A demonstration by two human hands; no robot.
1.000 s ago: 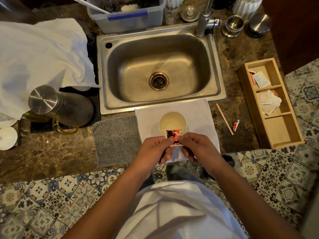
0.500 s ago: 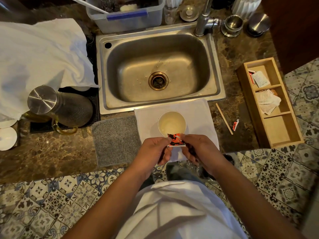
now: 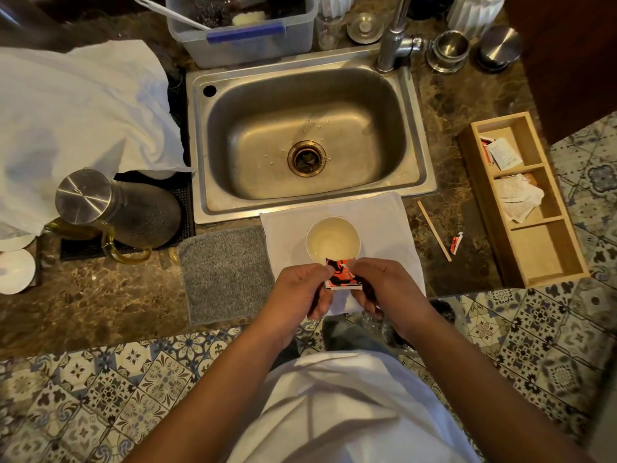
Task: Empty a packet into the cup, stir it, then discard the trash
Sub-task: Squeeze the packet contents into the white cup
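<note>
Both hands are closed on the packet [image 3: 342, 275] — my left hand [image 3: 302, 290] pinches its left edge and my right hand [image 3: 384, 287] its right edge, just over the near rim of the cup [image 3: 333, 240]. I see the cup standing on a white cloth [image 3: 384, 222] at the counter's front edge, near the sink [image 3: 307, 135] — a wooden stick [image 3: 434, 230] lies to its right.

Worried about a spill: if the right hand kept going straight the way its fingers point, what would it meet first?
The right hand points up-left, so apart from the packet it already pinches, it would probably meet the cup first, at its near rim. Height above the rim is unclear.
</note>
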